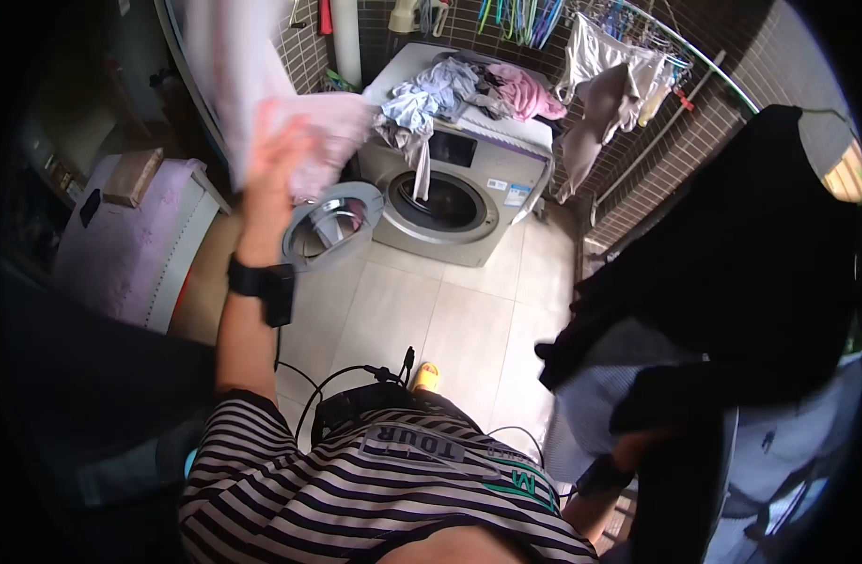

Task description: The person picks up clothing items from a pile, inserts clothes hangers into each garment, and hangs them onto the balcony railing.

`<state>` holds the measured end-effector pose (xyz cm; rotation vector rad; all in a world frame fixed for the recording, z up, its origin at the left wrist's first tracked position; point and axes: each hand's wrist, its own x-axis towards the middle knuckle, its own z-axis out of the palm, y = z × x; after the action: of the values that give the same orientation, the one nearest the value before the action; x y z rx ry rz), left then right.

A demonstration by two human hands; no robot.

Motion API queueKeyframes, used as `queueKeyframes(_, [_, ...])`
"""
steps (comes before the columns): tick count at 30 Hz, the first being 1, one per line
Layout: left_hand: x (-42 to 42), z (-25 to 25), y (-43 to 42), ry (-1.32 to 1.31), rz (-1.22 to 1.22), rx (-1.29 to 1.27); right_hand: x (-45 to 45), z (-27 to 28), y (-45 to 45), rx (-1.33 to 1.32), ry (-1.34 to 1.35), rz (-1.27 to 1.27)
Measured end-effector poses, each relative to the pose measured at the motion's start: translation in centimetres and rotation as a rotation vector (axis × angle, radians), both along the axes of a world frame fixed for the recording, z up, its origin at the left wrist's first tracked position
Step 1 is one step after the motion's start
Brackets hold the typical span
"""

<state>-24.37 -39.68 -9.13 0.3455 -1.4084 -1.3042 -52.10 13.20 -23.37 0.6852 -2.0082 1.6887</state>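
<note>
Two pieces, a cream garment point(595, 56) and a brown garment point(608, 99), hang to the right of the washer point(450, 252); these look dealt with. A blue cloth point(431, 94), a pink cloth point(525, 92) and others lie bunched on top of the washer, and a grey strip of cloth droops over its front; these look left to handle. So the work seems partway along, though the folds hide the count. The washer's door point(329, 226) stands open, but whether anything is inside cannot be told.

The pale cloth point(342, 127) is up at the left hand point(285, 146), nearer the camera than the washer and left of it. It is light pink, loose and blurred, with a long fall of pale fabric above it. The left fingers look spread against it; whether they grip it cannot be told.

Well right of the washer and nearer the body, a black cloth point(722, 254) hangs in broad, dark folds. The right hand point(645, 446) is mostly covered at its lower edge, so its finger state cannot be told.
</note>
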Motion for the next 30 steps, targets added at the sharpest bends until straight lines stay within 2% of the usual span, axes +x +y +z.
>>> queueKeyframes(4, [3.8,0.9,-3.4,0.293,0.77,-0.063,-4.8,-3.1,-5.1,-0.092,-0.413,-0.28])
queueKeyframes(7, [5.1,-2.4,-5.1,0.001,0.72,-0.077,-6.9,-8.2,-7.2,0.142,-0.678,-0.003])
queueKeyframes(9, [2.2,-3.2,-4.9,-0.129,0.537,-0.021,-5.2,-3.7,-12.8,0.084,-0.722,0.269])
queueKeyframes(12, [-3.8,-3.0,-5.7,-0.229,0.292,0.036,-7.2,-1.7,-15.1,-0.257,-0.733,0.434])
queueKeyframes(14, [-7.8,-3.0,-7.4,-0.228,0.165,0.051,-8.4,2.2,-15.7,-0.248,-0.605,0.217])
queueKeyframes(16, [-11.4,-2.8,-9.0,-0.248,0.123,0.0,-11.0,2.1,-14.3,-0.259,-0.339,0.015])
queueKeyframes(18, [-14.4,-3.2,-11.5,-0.303,0.108,-0.033,-14.0,-0.1,-10.7,-0.115,-0.15,-0.204])
queueKeyframes(20, [-17.0,-3.8,-14.3,-0.362,0.078,-0.066,-13.5,-1.5,-9.2,0.223,0.038,-0.448])
queueKeyframes(22, [-19.6,-5.2,-18.3,-0.471,0.044,-0.078,-12.1,-2.4,-9.7,0.762,0.229,-0.7])
queueKeyframes(23, [-20.9,-6.0,-20.5,-0.534,0.027,-0.099,-11.8,-3.1,-11.4,0.651,0.004,-0.606])
queueKeyframes(25, [-23.7,-7.8,-24.8,-0.636,0.012,-0.152,-10.1,-0.8,-20.6,-0.156,-0.65,-0.503])
queueKeyframes(26, [-25.3,-8.9,-27.2,-0.673,0.017,-0.184,-11.0,-4.0,-21.8,-0.132,-0.675,-0.487])
queueKeyframes(27, [-26.7,-10.2,-29.4,-0.713,0.022,-0.21,-11.0,-4.6,-24.5,-0.253,-0.81,-0.335])
queueKeyframes(28, [-28.3,-11.3,-31.6,-0.776,0.02,-0.291,-11.0,-4.5,-27.6,-0.266,-0.845,-0.209])
queueKeyframes(29, [-29.9,-12.1,-33.4,-0.776,0.011,-0.391,-11.4,-4.1,-30.4,-0.228,-0.86,-0.033])
queueKeyframes(30, [-31.7,-12.9,-35.2,-0.771,0.002,-0.495,-11.9,-3.5,-33.4,-0.064,-0.841,0.034])
